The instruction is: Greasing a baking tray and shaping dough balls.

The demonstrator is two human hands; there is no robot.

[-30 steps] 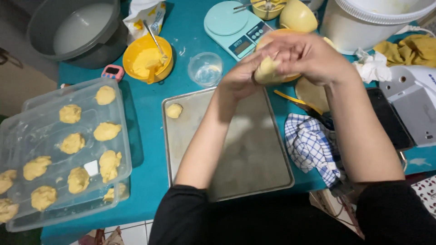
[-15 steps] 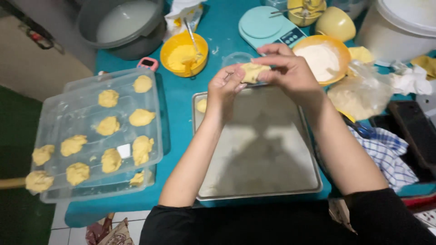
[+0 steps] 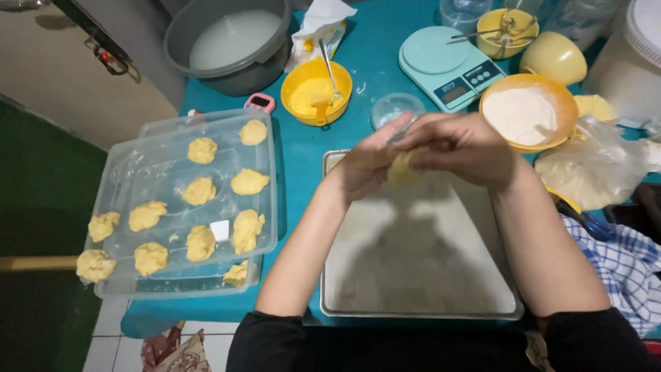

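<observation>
Far left of the hands: clear plastic lid-tray [image 3: 265, 179] carrying rows of flattened yellow dough pieces [image 3: 200, 191], well apart from both hands.
Up and left of the left hand: grey round basin [image 3: 180, 31] with cloudy white liquid; nearer, orange plastic bowl [image 3: 292, 74] of yellow filling with a spoon standing in it.
Left hand [image 3: 363, 164]: fingers curled and cupped against the dough ball's left side, palm turned toward the other hand.
Dough: pale yellow dough ball [image 3: 401, 170], pressed between both hands, held above the tray's upper edge.
Right hand [image 3: 460, 146]: closed over the ball's top and right side; fingertips mostly hidden, so exact grip is unclear.
Under the hands: rectangular metal baking tray [image 3: 420, 275].
Up and right of the right hand: teal kitchen scale [image 3: 434, 55]; orange bowl of white flour [image 3: 559, 100].
</observation>
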